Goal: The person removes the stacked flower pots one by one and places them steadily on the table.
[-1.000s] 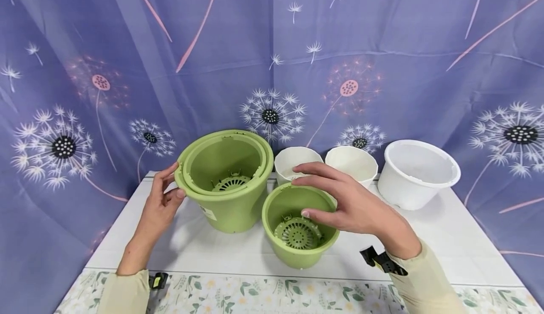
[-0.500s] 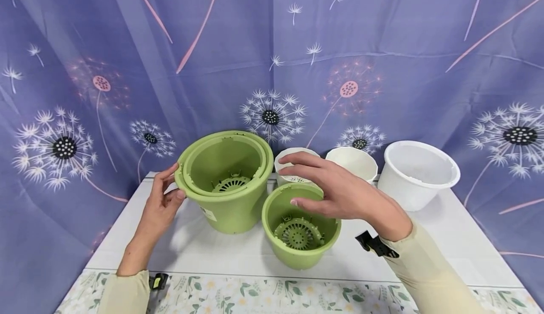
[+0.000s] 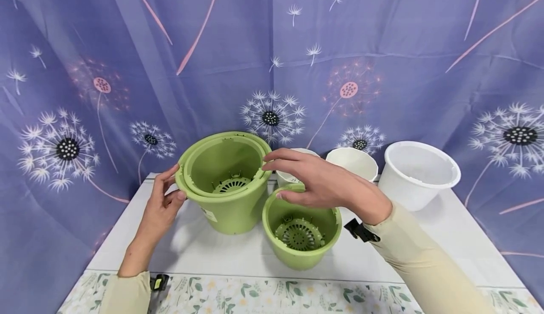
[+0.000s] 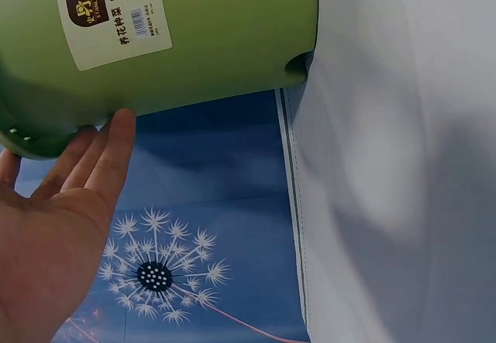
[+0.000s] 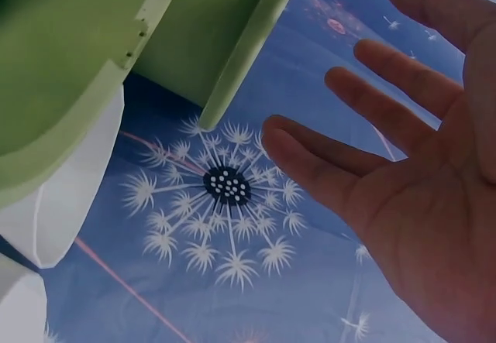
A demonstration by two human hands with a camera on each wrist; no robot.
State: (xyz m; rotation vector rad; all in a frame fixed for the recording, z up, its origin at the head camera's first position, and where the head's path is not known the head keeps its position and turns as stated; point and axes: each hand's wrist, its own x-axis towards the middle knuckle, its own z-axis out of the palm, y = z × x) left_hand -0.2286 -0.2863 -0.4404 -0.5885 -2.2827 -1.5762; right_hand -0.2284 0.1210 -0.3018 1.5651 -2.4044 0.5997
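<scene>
A large green flowerpot [image 3: 233, 217] stands at the left with a smaller green pot [image 3: 227, 163] nested inside it. My left hand [image 3: 161, 205] touches its rim and outer side from the left; in the left wrist view straight fingertips [image 4: 118, 130] press the wall near a printed label [image 4: 116, 18]. A smaller green pot [image 3: 299, 258] with a slotted bottom stands beside it. Over that pot hovers my right hand [image 3: 318, 177], palm down, fingers spread toward the large pot's right rim. The right wrist view shows a gap between those fingers and the pots.
Behind the small green pot are two white faceted pots, the left one [image 3: 285, 180] partly hidden by my right hand, the other white pot [image 3: 352, 160] beside it. A larger white pot [image 3: 405, 191] stands further right. A purple dandelion curtain [image 3: 272, 45] hangs behind the table.
My right hand has moved left and slightly up, from above the small green pot's right side toward the large pot's rim. My left hand and the pots stay put.
</scene>
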